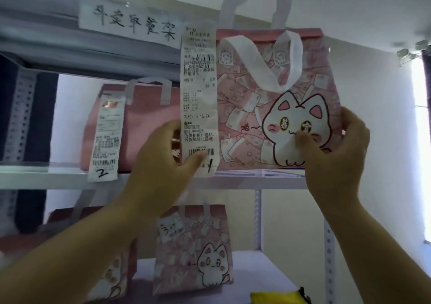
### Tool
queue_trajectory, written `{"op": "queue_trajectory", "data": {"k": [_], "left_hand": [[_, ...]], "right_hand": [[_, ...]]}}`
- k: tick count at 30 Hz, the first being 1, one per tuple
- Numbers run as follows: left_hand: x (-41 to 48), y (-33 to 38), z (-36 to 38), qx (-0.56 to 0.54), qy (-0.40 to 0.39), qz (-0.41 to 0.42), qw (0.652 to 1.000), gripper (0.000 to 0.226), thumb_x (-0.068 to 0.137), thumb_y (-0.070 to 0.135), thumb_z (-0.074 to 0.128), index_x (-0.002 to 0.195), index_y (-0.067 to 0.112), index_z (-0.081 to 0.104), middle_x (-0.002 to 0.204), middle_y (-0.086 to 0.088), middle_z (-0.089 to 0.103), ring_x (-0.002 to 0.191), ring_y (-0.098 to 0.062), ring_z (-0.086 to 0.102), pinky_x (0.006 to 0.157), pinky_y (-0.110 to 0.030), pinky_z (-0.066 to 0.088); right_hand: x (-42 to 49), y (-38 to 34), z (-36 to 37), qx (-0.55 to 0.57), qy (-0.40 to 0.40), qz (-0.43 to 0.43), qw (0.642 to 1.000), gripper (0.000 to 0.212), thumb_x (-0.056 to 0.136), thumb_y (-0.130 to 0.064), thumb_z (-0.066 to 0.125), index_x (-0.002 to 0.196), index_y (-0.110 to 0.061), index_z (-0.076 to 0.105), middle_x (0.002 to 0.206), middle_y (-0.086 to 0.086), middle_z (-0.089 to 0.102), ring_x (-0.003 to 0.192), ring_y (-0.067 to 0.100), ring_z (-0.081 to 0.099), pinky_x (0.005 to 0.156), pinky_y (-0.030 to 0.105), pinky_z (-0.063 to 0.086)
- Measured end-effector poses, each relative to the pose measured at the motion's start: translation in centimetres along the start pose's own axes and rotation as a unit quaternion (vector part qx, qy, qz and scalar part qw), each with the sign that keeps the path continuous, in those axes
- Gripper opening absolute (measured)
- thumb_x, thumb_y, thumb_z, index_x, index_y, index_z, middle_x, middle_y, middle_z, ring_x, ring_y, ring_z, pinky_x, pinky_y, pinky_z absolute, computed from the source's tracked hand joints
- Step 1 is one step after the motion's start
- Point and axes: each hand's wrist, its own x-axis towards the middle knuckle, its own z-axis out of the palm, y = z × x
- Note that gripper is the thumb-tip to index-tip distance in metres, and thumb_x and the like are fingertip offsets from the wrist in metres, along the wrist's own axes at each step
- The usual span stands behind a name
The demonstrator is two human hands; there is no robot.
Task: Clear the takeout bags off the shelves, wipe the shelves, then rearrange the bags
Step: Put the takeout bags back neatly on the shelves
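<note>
A pink takeout bag (251,117) with a white cat print and white handles stands at the right of the middle shelf (58,175). A long receipt (199,89) marked 1 hangs down its left side. My left hand (163,159) grips the bag's lower left corner over the receipt. Its right edge is held by my right hand (335,147), thumb on the cat's face. A second pink bag (144,126) with a receipt marked 2 sits to the left on the same shelf. Two more cat bags, one (193,252) upright and one (109,273) partly behind my left arm, stand on the lower shelf (268,268).
The top shelf (46,30) carries a handwritten paper label (133,25). A white perforated upright (257,219) stands at the right of the rack, with a white wall behind. Something yellow (279,298) lies at the lower shelf's front. A bright window (422,93) is at far right.
</note>
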Motion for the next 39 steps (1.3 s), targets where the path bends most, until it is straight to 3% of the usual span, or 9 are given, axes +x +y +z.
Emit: {"op": "queue_trajectory", "data": {"k": [4,9,13,19,22,27,33,37,39], "left_hand": [[-1.4,0.4,-6.7,0.001,0.007,-0.001,1.0,0.04,0.081,0.03,0.068,0.112,0.035,0.044,0.109,0.013,0.058,0.091,0.009,0.057,0.064,-0.007,0.049],[-2.0,1.0,-13.1,-0.011,-0.013,-0.006,1.0,0.04,0.082,0.024,0.068,0.11,0.035,0.042,0.101,0.023,0.055,0.091,0.011,0.056,0.065,-0.006,0.048],[-2.1,1.1,-15.6,-0.017,-0.022,-0.006,1.0,0.04,0.082,0.024,0.067,0.11,0.039,0.042,0.102,0.022,0.056,0.091,0.005,0.058,0.07,-0.014,0.053],[-3.2,0.9,-19.1,0.007,-0.012,0.021,1.0,0.041,0.082,0.032,0.065,0.117,0.034,0.045,0.113,0.009,0.056,0.097,-0.004,0.057,0.073,-0.023,0.054],[-3.7,0.4,-21.7,0.03,0.002,0.025,0.999,0.046,0.081,0.035,0.064,0.122,0.032,0.044,0.11,0.013,0.054,0.096,-0.001,0.055,0.065,-0.012,0.051],[-4.1,-0.8,-26.7,0.069,0.033,0.022,0.997,0.045,0.081,0.034,0.065,0.122,0.03,0.047,0.11,0.012,0.054,0.097,-0.006,0.056,0.071,-0.022,0.051],[-4.2,-3.8,-33.9,0.144,0.08,-0.016,0.986,0.047,0.081,0.033,0.065,0.124,0.028,0.048,0.111,0.006,0.054,0.094,-0.012,0.059,0.079,-0.038,0.055],[-4.2,-6.2,-37.4,0.197,0.096,-0.027,0.975,0.041,0.081,0.031,0.065,0.114,0.046,0.047,0.1,0.02,0.051,0.092,-0.005,0.055,0.078,-0.034,0.052],[-4.2,-7.8,-38.9,0.233,0.098,-0.051,0.966,0.042,0.081,0.031,0.065,0.119,0.041,0.049,0.1,0.017,0.052,0.092,-0.006,0.055,0.081,-0.036,0.051]], "right_hand": [[-2.9,-6.4,1.3,0.034,0.016,-0.017,0.999,0.064,0.071,-0.024,0.071,0.127,-0.012,0.044,0.114,-0.006,0.039,0.112,0.024,0.049,0.089,0.045,0.05],[-5.4,-12.2,2.4,0.033,0.032,-0.044,0.998,0.063,0.071,-0.025,0.069,0.127,-0.012,0.045,0.113,-0.006,0.037,0.111,0.019,0.044,0.093,0.045,0.047],[-6.6,-14.8,2.6,0.015,0.043,-0.039,0.998,0.063,0.071,-0.023,0.07,0.127,-0.012,0.044,0.114,-0.005,0.037,0.11,0.017,0.043,0.091,0.048,0.048],[-8.2,-17.6,2.8,0.0,0.021,-0.008,1.0,0.064,0.073,-0.018,0.073,0.129,-0.01,0.043,0.113,-0.004,0.037,0.11,0.023,0.046,0.091,0.037,0.046],[-9.0,-19.5,4.2,0.002,0.009,0.001,1.0,0.061,0.074,-0.018,0.072,0.127,-0.011,0.044,0.113,-0.004,0.039,0.11,0.024,0.048,0.091,0.045,0.049],[-11.0,-22.5,8.2,0.032,-0.013,0.002,0.999,0.061,0.074,-0.022,0.072,0.127,-0.012,0.044,0.112,-0.002,0.041,0.107,0.025,0.049,0.086,0.048,0.05],[-14.2,-25.4,15.6,0.069,-0.082,-0.001,0.994,0.066,0.075,-0.027,0.07,0.131,-0.01,0.04,0.118,0.004,0.044,0.108,0.024,0.049,0.085,0.046,0.051],[-16.1,-26.1,20.7,0.092,-0.153,0.014,0.984,0.064,0.077,-0.032,0.068,0.131,-0.013,0.038,0.117,0.003,0.044,0.107,0.022,0.048,0.088,0.045,0.051],[-17.2,-26.3,23.1,0.105,-0.194,0.028,0.975,0.064,0.078,-0.036,0.068,0.13,-0.015,0.038,0.115,-0.001,0.043,0.106,0.019,0.048,0.09,0.043,0.05]]}}
